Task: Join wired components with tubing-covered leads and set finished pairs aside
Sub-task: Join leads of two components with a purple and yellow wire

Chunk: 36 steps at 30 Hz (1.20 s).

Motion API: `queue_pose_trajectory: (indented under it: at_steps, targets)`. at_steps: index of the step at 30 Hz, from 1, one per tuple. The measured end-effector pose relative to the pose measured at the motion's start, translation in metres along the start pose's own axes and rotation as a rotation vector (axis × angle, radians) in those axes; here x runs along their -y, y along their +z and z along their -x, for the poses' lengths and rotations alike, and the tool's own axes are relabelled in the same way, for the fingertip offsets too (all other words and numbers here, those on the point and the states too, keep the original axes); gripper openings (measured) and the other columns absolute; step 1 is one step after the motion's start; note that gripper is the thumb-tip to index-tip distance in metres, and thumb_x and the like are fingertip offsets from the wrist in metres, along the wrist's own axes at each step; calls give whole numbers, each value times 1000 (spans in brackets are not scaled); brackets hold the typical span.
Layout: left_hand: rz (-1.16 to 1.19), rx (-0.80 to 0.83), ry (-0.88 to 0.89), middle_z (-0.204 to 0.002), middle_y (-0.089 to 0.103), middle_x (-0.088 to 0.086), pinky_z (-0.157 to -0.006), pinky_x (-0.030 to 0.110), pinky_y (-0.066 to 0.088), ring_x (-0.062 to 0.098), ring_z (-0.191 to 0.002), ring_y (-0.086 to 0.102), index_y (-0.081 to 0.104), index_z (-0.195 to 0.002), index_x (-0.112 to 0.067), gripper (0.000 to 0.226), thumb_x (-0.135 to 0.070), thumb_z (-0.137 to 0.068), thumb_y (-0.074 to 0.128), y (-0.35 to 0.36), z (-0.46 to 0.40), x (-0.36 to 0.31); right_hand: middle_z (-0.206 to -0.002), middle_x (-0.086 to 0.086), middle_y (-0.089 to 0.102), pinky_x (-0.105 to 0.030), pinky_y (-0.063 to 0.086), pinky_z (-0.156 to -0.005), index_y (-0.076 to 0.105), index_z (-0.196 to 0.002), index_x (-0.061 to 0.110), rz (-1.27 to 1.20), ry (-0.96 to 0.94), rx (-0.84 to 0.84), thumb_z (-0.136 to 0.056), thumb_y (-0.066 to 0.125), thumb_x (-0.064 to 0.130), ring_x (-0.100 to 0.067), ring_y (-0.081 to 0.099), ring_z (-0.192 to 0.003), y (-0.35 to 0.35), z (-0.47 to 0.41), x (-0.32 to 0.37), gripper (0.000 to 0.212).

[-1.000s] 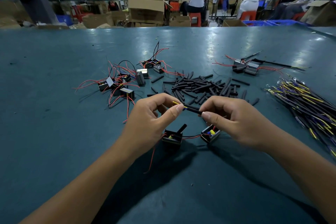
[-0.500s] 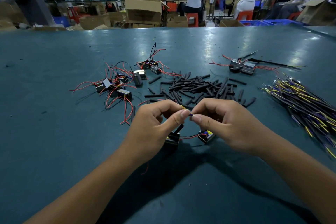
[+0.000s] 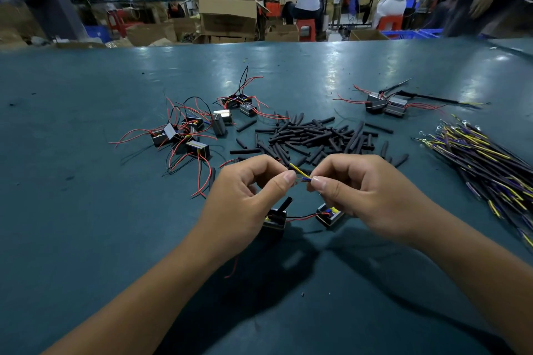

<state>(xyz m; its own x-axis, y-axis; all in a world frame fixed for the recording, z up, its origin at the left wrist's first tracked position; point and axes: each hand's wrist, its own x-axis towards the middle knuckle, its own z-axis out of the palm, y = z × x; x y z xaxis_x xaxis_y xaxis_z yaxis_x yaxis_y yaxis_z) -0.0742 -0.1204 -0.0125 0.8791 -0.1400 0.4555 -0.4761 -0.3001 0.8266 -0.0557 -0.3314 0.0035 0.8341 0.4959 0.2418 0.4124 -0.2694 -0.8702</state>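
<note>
Hands meet above the surface (image 3: 86,210): left hand (image 3: 245,196) and right hand (image 3: 360,193) each hold a pinching grip on the yellow lead (image 3: 300,171), over two wired components (image 3: 302,217) near the tubing pile (image 3: 311,138).

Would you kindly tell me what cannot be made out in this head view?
- Wire joint: hidden between the left hand and right hand where they pinch the yellow lead.
- Left component: partly covered by the left hand.
- Wire bundle: cut off by the right edge.
- Component markings: too small.
</note>
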Motion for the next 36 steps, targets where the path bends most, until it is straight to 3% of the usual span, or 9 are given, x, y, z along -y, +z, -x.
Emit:
queue_pose_trajectory:
  at_steps: [3, 5, 8, 12, 16, 19, 25, 32, 36]
  targets:
    - [-98, 17, 57, -65, 57, -15, -55, 11, 35, 2, -56, 48, 65, -78, -23, 16, -28, -92, 63, -2, 0, -2, -64, 12, 61, -10, 41, -57, 68, -87, 19, 46, -23, -13, -97, 65, 19, -1, 54, -56, -1, 0, 0, 10]
    - [-173, 13, 84, -65, 53, -20, -57, 7, 33, -2, -56, 46, 63, -79, -20, 15, -23, -93, 63, -3, 0, -3, -68, 10, 63, -12, 43, -59, 68, -88, 21, 52, -33, -28, -96, 66, 19, -2, 56, -60, 0, 1, -1, 8]
    - [-120, 40, 53, -61, 51, -21, -54, 9, 31, 1, -53, 44, 62, -81, -22, 14, -23, -95, 61, -3, 0, -3, -71, 9, 64, -14, 44, -61, 68, -88, 22, 75, -36, -49, -95, 67, 20, -3, 56, -63, -1, 1, -3, 7]
    - [40, 54, -45, -68, 58, -1, -55, 36, 40, 26, -59, 48, 66, -82, -23, 13, -29, -92, 61, -2, 0, -5, -73, 8, 64, -16, 45, -62, 67, -89, 25, 98, -48, -67, -94, 67, 27, -5, 57, -66, -1, 1, -3, 6]
    - [287, 60, -190, -62, 58, -5, -56, 13, 38, 6, -57, 47, 67, -71, -17, 23, -11, -93, 64, 0, 1, -10, -76, 6, 65, -24, 51, -64, 67, -89, 26, 134, -74, -110, -91, 66, 33, -11, 61, -69, 0, 1, -2, 7]
    - [425, 77, -303, -59, 55, -4, -54, 14, 37, 7, -54, 43, 67, -67, -16, 27, -8, -92, 62, 1, 1, -12, -77, 4, 66, -27, 52, -64, 66, -89, 26, 124, -87, -124, -91, 66, 32, -14, 62, -69, 2, 1, -2, 6]
    - [223, 90, -164, -64, 61, -5, -59, 14, 41, 4, -59, 52, 68, -72, -14, 15, -20, -85, 63, 0, 2, -13, -80, 2, 66, -34, 52, -67, 67, -90, 24, 53, -82, -154, -89, 65, 32, -18, 61, -73, 3, 1, -2, 8]
    - [260, 72, -213, -66, 62, -4, -59, 19, 39, 9, -60, 48, 69, -74, -14, 16, -27, -84, 64, 2, 3, -13, -80, -2, 66, -30, 50, -65, 66, -90, 26, -41, -64, -158, -89, 65, 31, -17, 59, -72, 6, 1, -2, 5]
    - [356, 109, -230, -74, 67, -4, -59, 12, 42, 2, -62, 54, 74, -85, -17, 28, -43, -77, 71, 2, 5, -16, -81, -2, 67, -33, 50, -63, 66, -93, 26, -52, -94, -142, -92, 64, 28, -19, 59, -71, 11, 3, -1, 3]
